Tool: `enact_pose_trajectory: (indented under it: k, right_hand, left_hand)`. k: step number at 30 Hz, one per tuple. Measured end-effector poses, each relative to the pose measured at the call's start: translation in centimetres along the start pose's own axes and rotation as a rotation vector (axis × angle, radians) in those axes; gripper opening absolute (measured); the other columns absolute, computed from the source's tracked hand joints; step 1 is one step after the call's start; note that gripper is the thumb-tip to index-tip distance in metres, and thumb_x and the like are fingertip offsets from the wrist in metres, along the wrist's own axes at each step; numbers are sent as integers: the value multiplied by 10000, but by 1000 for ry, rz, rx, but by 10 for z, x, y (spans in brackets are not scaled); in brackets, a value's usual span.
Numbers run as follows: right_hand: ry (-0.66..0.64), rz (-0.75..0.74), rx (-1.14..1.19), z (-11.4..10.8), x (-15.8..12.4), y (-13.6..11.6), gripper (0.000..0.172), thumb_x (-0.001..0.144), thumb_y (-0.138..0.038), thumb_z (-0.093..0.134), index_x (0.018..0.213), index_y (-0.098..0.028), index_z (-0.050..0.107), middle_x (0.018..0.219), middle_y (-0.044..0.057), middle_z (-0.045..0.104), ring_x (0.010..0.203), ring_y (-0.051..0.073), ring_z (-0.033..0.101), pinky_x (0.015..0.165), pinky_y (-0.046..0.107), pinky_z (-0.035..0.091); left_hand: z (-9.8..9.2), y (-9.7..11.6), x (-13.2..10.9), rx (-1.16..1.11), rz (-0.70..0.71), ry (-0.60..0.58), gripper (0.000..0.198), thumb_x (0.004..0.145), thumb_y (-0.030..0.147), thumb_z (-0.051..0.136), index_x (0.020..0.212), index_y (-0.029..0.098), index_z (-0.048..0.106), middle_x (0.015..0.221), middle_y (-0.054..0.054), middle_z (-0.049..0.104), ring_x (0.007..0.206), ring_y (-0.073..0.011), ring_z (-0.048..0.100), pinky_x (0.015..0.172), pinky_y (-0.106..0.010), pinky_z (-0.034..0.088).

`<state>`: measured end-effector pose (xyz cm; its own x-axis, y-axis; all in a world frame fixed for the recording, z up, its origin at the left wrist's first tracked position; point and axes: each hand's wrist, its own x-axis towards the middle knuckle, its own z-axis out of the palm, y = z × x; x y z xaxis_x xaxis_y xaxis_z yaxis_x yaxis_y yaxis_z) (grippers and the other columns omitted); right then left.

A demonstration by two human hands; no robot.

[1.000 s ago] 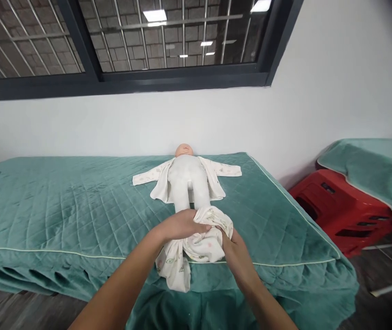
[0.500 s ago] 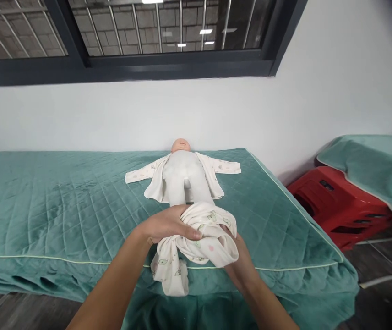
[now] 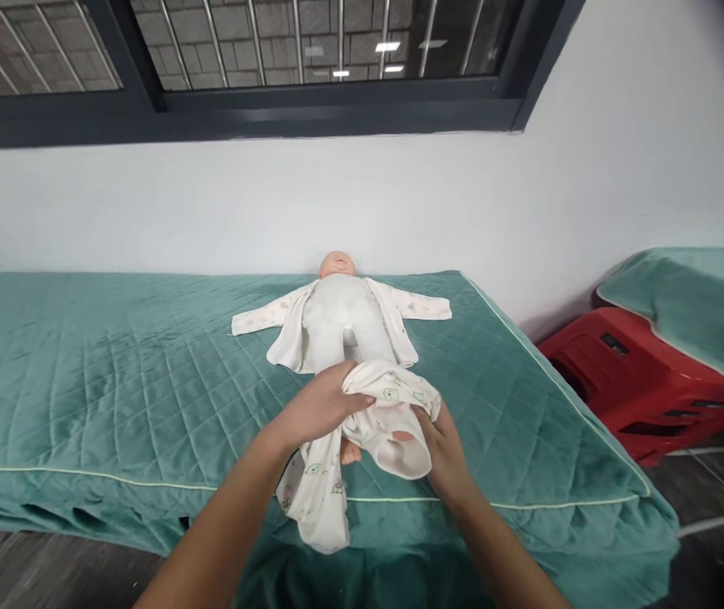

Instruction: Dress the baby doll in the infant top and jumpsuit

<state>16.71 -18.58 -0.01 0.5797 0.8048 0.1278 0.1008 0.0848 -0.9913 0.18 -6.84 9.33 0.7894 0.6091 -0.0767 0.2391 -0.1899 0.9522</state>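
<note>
A baby doll (image 3: 346,317) lies on its back with its head toward the wall. An open white baby jacket (image 3: 289,342) is on it, both sleeves spread sideways. White baby pants (image 3: 393,406) with small green prints are bunched around one lower leg of the doll, and the other pant leg hangs down on the left. My left hand (image 3: 324,406) grips the bunched cloth from the left, thumb on top. My right hand (image 3: 441,440) holds the right side of the pants, its fingers partly hidden by cloth. One bare doll foot (image 3: 350,452) shows between the pant legs.
The doll lies on a bed with a green quilted cover (image 3: 146,381), near its front edge. Behind it stand a white wall and a dark window frame (image 3: 337,110). On the right are a red plastic stool (image 3: 647,381) and another green cover (image 3: 704,313).
The bunched pant leg has opened out, its cuff now showing as a round opening. A doll foot has come into sight. Both hands keep hold of the cloth.
</note>
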Motion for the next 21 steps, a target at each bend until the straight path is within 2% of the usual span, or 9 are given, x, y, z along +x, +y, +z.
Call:
enact_pose_trajectory:
  k: [4, 8, 12, 15, 21]
  right_hand:
    - [-10, -32, -50, 3, 11, -1, 374, 895, -497, 549, 1132, -215, 615, 1129, 76, 679, 1051, 241, 601, 913, 368, 470]
    - [-51, -42, -20, 6, 22, -7, 432, 887, -494, 561, 1210, -210, 600, 1234, 87, 658, 1106, 246, 599, 982, 382, 450]
    - [-67, -95, -27, 4, 40, -5, 467, 889, -513, 552, 1246, -216, 591, 1294, 88, 629, 1178, 261, 568, 1047, 410, 403]
    - [-68, -117, -30, 4, 57, -1, 466, 884, -534, 549, 1221, -216, 596, 1265, 88, 640, 1164, 271, 570, 1041, 426, 403]
    - [-69, -104, -120, 8, 73, 0, 424, 901, -535, 520, 1170, -217, 596, 1201, 76, 648, 1127, 255, 569, 1019, 414, 405]
  left_hand:
    - [3, -1, 8, 103, 27, 145, 133, 819, 295, 602, 899, 189, 597, 927, -10, 660, 890, -213, 610, 770, -302, 431]
    - [2, -2, 14, 91, 10, 221, 123, 786, 282, 635, 848, 191, 578, 849, 16, 635, 823, -182, 597, 709, -270, 415]
    - [3, 2, 19, 119, 42, 311, 114, 791, 265, 631, 868, 191, 591, 841, 21, 635, 818, -170, 595, 722, -264, 412]
    - [3, 3, 24, 138, 72, 357, 111, 802, 257, 625, 887, 191, 595, 858, 17, 640, 829, -166, 597, 743, -266, 418]
    - [0, -16, 41, 275, 119, 481, 83, 820, 221, 590, 896, 190, 605, 905, -11, 653, 868, -179, 596, 771, -285, 421]
